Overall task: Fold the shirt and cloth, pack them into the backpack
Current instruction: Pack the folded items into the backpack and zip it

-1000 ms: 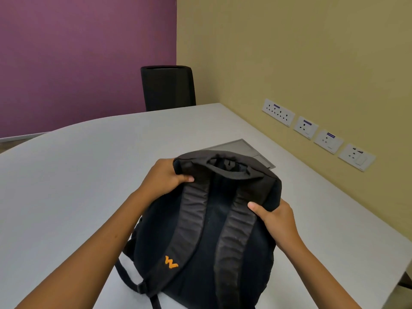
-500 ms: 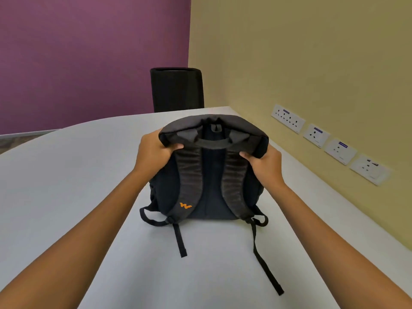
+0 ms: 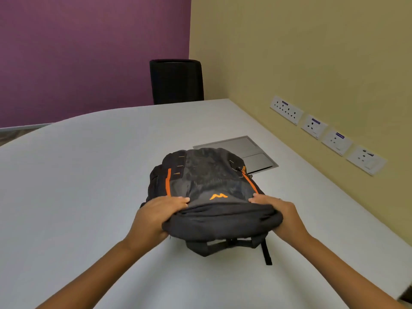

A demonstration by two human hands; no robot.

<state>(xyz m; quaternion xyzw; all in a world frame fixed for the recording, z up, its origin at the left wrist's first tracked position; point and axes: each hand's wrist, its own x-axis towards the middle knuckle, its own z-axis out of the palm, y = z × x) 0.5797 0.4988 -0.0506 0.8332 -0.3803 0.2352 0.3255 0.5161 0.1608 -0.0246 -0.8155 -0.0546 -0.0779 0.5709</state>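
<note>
Gripping the backpack's (image 3: 207, 186) top edge, left hand (image 3: 153, 216) and right hand (image 3: 283, 216) have flipped it front-up onto the table (image 3: 89, 175). No shirt or cloth visible; packing appears complete.

Backpack (image 3: 209, 192) tipped from upright, straps facing, to lying front-up on table (image 3: 89, 175); metal hatch (image 3: 245, 150) uncovered again.

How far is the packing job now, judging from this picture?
Done: nothing can be confirmed; no shirt or cloth is in view, and whether they are already inside cannot be seen. In hand: the backpack lies on the table front side up, with the left hand and right hand gripping its near end. Left: unclear; no open zipper shows, so its contents would need checking.
</note>
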